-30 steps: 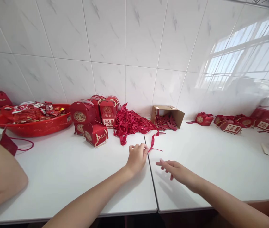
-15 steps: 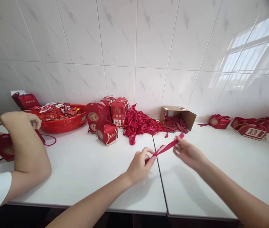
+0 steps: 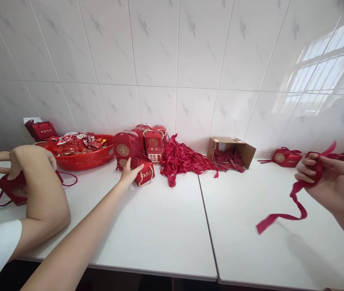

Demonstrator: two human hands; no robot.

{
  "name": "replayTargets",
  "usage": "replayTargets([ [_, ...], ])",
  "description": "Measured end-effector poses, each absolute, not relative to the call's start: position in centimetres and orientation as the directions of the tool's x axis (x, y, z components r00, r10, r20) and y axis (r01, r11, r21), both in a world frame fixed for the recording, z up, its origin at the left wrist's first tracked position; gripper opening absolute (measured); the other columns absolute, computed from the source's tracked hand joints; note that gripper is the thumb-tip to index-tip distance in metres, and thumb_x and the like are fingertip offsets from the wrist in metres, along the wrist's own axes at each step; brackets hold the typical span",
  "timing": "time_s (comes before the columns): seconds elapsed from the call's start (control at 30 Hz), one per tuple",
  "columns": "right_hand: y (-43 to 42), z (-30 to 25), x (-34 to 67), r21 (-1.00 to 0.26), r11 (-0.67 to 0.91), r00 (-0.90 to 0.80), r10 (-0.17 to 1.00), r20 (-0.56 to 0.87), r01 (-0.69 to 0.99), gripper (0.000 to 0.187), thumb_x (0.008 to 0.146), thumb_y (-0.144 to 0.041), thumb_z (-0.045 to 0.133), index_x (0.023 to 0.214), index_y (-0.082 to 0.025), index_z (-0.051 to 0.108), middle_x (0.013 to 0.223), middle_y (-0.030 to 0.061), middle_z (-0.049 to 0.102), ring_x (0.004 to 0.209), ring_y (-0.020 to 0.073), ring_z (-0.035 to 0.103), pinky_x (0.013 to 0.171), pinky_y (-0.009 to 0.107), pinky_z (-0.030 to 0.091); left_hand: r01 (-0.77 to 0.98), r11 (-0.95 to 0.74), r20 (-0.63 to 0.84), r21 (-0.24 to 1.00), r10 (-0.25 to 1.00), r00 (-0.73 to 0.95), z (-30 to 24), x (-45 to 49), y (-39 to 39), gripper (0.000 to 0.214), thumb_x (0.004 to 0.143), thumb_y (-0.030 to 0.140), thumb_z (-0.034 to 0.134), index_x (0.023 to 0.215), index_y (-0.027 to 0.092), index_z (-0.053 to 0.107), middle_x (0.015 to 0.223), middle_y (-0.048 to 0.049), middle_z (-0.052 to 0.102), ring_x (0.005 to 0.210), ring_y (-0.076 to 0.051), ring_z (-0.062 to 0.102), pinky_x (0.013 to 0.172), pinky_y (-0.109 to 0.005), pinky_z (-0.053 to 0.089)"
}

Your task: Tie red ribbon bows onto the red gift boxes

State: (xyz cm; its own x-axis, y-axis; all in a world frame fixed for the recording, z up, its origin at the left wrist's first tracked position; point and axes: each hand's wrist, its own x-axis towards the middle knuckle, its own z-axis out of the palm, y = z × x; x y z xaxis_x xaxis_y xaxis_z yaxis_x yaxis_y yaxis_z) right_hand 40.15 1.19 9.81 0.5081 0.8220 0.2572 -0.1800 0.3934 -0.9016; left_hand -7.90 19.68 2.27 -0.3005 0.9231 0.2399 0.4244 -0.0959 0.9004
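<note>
My left hand [image 3: 128,176] reaches to a small red gift box [image 3: 145,171] with a gold cord and gold lettering. Its thumb and fingers close around the near left side of the box, which rests on the table. Taller red gift boxes [image 3: 126,145] stand just behind it. Far to the right, my right hand [image 3: 321,173] is closed around a red ribbon [image 3: 296,202]; one end sticks up above the fingers and the other dangles over the table in a loose curl. A tangled heap of red ribbons [image 3: 184,161] lies to the right of the boxes.
A cardboard box [image 3: 247,155] on its side holds dark red strips. Tied red boxes [image 3: 286,157] sit at the right by the tiled wall. On the left, a co-worker's arm [image 3: 44,190] bends over a red box [image 3: 15,188], before a red basket [image 3: 89,159] of wrapped sweets.
My left hand let go of the ribbon and moved left to the small gift box. My right hand carried the ribbon to the right.
</note>
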Motion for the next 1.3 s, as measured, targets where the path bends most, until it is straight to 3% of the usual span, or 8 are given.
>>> replayTargets([
  [0.2,1.1,9.8,33.0,-0.949,0.109,0.245,0.969,0.035,-0.297,0.011,0.074,-0.028,0.065,0.07,-0.018,0.061,0.068,0.0002,0.044,0.054,0.0081,0.037,0.043,0.023,0.028,0.255,-0.066,0.065,0.965,0.998,0.012,3.1,-7.0,14.5,0.068,0.072,0.026,0.066,0.135,0.026,0.041,0.138,-0.009,0.05,0.116,-0.026,0.056,0.092,-0.037,0.05],
  [0.33,1.1,8.0,29.0,-0.986,-0.102,-0.051,0.994,-0.096,-0.13,0.03,0.075,-0.045,0.066,0.069,-0.016,0.06,0.064,-0.001,0.047,0.054,0.0078,0.039,0.046,0.021,0.031,0.223,-0.046,-0.037,0.974,0.934,0.354,2.9,-4.8,9.4,0.071,0.073,0.027,0.063,0.139,0.03,0.036,0.147,-0.0039,0.037,0.135,-0.027,0.033,0.106,-0.04,0.037],
  [0.5,-0.3,5.8,25.3,-0.969,-0.106,-0.265,0.95,-0.165,0.223,0.041,0.079,-0.055,0.057,0.067,-0.016,0.06,0.066,-0.0007,0.051,0.057,0.0099,0.044,0.056,0.024,0.038,0.228,-0.155,-0.005,0.961,0.817,0.577,1.7,-1.8,6.2,0.07,0.08,0.03,0.058,0.143,0.028,0.028,0.153,-0.0019,0.025,0.14,-0.026,0.022,0.111,-0.039,0.029],
  [0.67,-1.0,5.1,24.1,-0.956,-0.023,-0.288,0.951,-0.111,0.293,0.043,0.082,-0.054,0.053,0.061,-0.017,0.056,0.074,-0.0007,0.048,0.059,0.0099,0.045,0.056,0.025,0.039,0.264,-0.408,0.184,0.874,0.781,0.597,1.9,-0.8,5.2,0.072,0.083,0.029,0.056,0.145,0.028,0.021,0.153,-0.0059,0.022,0.138,-0.026,0.025,0.112,-0.041,0.028],
  [0.8,-0.4,4.8,23.9,-0.944,0.026,-0.282,0.957,-0.072,0.328,0.044,0.083,-0.054,0.051,0.062,-0.016,0.058,0.077,-0.0004,0.048,0.058,0.0092,0.045,0.055,0.025,0.038,0.369,-0.615,0.381,0.697,0.754,0.535,3.1,-0.1,4.7,0.051,0.081,0.021,0.055,0.13,0.029,0.045,0.15,-0.0046,0.027,0.139,-0.027,0.022,0.113,-0.045,0.024],
  [0.9,-0.3,4.9,23.5,-0.946,0.036,-0.301,0.951,-0.067,0.322,0.044,0.083,-0.054,0.05,0.061,-0.016,0.057,0.077,-0.0002,0.047,0.057,0.0092,0.044,0.054,0.024,0.037,0.456,-0.64,0.36,0.618,0.747,0.559,3.8,0.7,4.7,0.029,0.08,0.021,0.053,0.108,0.026,0.061,0.145,-0.0056,0.034,0.138,-0.028,0.022,0.112,-0.049,0.025],
  [1.13,-0.4,5.3,22.4,-0.916,0.067,-0.325,0.943,-0.071,0.394,0.044,0.084,-0.052,0.049,0.059,-0.017,0.06,0.077,0.0014,0.051,0.057,0.0097,0.045,0.055,0.026,0.038,0.5,-0.66,0.325,0.561,0.731,0.601,4.2,2.1,5.2,0.018,0.081,0.025,0.054,0.093,0.026,0.067,0.141,-0.0048,0.042,0.136,-0.031,0.023,0.11,-0.055,0.023],
  [1.3,0.0,4.6,22.3,-0.856,0.16,-0.227,0.973,0.051,0.492,0.035,0.084,-0.051,0.05,0.075,-0.02,0.063,0.092,0.0049,0.058,0.082,0.0194,0.056,0.071,0.033,0.045,0.462,-0.693,0.426,0.553,0.712,0.558,4.6,2.3,5.2,0.013,0.08,0.022,0.054,0.081,0.023,0.067,0.135,-0.0059,0.048,0.133,-0.028,0.031,0.108,-0.048,0.029],
])
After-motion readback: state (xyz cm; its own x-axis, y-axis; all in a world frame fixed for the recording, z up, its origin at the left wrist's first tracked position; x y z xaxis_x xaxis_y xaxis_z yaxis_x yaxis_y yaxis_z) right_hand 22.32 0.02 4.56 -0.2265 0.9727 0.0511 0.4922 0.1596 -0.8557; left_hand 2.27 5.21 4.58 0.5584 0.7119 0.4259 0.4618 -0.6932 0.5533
